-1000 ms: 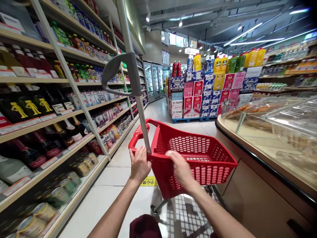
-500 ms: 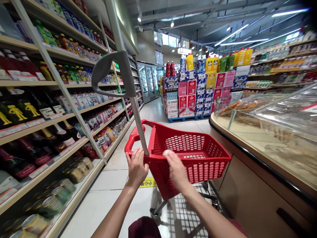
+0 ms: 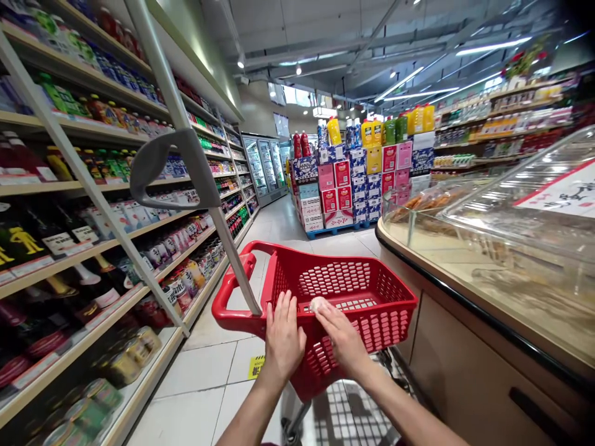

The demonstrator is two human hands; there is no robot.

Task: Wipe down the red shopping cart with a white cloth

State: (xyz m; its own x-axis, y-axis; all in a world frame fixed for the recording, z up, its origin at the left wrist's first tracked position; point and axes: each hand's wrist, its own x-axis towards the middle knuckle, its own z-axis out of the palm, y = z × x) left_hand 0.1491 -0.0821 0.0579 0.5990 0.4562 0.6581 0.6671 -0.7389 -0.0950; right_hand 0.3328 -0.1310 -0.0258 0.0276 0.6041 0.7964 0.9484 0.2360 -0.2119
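A red plastic shopping cart (image 3: pixel 223 306) with perforated basket walls stands in front of me, and its basket holds nothing that I can see. A metal pole (image 3: pixel 232 254) with a grey loop handle (image 3: pixel 204 176) rises from its left side, leaning left. My left hand (image 3: pixel 284 337) lies on the near rim, right of the pole's foot, fingers stretched out and holding nothing. To its right, my right hand (image 3: pixel 344 337) presses a small white wad (image 3: pixel 318 304), like crumpled tissue, against the same rim. Its fingers are together over the wad and partly cover it.
Shelves (image 3: pixel 162 272) of bottles and cans line the left side. On the right runs a counter (image 3: pixel 446 310) with clear covers over food. Stacked drink boxes (image 3: pixel 337 192) stand on a blue pallet ahead. Glass-door fridges (image 3: pixel 264 161) are farther back. A yellow floor sign (image 3: pixel 255 367) lies by the cart.
My left hand has moved right along the rim, from left of the pole's foot to its right side. The view has shifted, so the cart and pole appear farther left and lower.
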